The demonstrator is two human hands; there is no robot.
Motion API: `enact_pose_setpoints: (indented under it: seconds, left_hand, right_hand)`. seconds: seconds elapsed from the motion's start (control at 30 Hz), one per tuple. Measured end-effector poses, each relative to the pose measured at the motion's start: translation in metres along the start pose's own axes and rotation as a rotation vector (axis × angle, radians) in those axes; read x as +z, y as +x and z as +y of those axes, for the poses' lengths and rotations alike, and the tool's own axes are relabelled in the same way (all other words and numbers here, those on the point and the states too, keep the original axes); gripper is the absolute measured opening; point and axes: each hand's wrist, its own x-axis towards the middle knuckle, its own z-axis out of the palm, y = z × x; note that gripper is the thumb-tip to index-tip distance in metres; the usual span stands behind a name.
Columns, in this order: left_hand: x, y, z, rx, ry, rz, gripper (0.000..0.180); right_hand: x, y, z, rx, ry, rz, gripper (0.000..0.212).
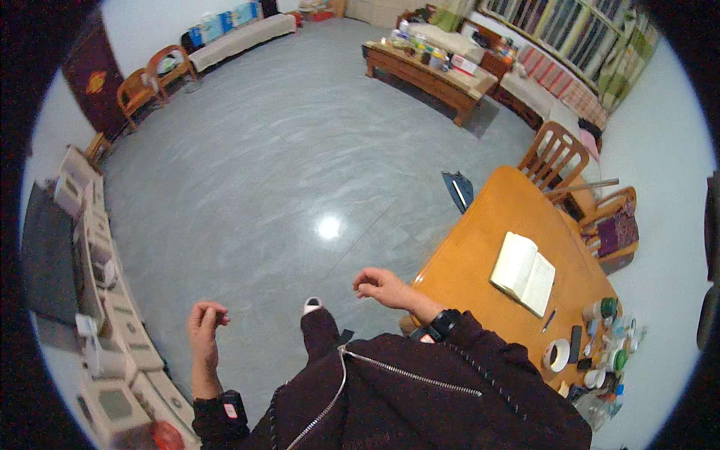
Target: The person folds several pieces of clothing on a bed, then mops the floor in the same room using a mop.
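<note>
Left hand [206, 330] hangs over the floor [247, 187], grip apart and empty, fingers loosely curled, likely just idle. Right hand [384, 289] much the same: nothing held, fingers half-curled, near the left edge of the worktop [472, 240]. There the notebook [535, 283] lies spread flat, pen [549, 321] on its near side (handy for writing, I'd guess), jars [619, 360] bunched near right, probably for storage.
</note>
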Motion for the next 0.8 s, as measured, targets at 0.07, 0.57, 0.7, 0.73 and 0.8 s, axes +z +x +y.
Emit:
enact_pose_setpoints:
  seconds: [0.07, 0.57, 0.7, 0.73, 0.8]
  left_hand:
    - [-0.018, 0.071, -0.017, -0.090, -0.085, 0.065, 0.016]
    - [0.321, 0.544, -0.033, -0.522, -0.205, -0.697, 0.012]
    - [0.405, 0.610, -0.046, -0.608, -0.130, -0.697, 0.010]
    - [0.426, 0.629, -0.050, -0.619, -0.132, -0.688, 0.010]
    - [0.458, 0.667, -0.057, -0.633, -0.144, -0.686, 0.009]
  right_hand:
    - [-0.021, 0.044, -0.001, 0.094, 0.074, 0.103, 0.018]
    - [-0.286, 0.067, -0.010, 0.190, 0.170, 1.360, 0.010]
    - [-0.386, 0.050, 0.003, 0.277, 0.102, 1.631, 0.010]
    - [-0.415, 0.050, 0.006, 0.243, 0.100, 1.680, 0.010]
    - [-0.464, 0.049, 0.013, 0.213, 0.083, 1.782, 0.011]
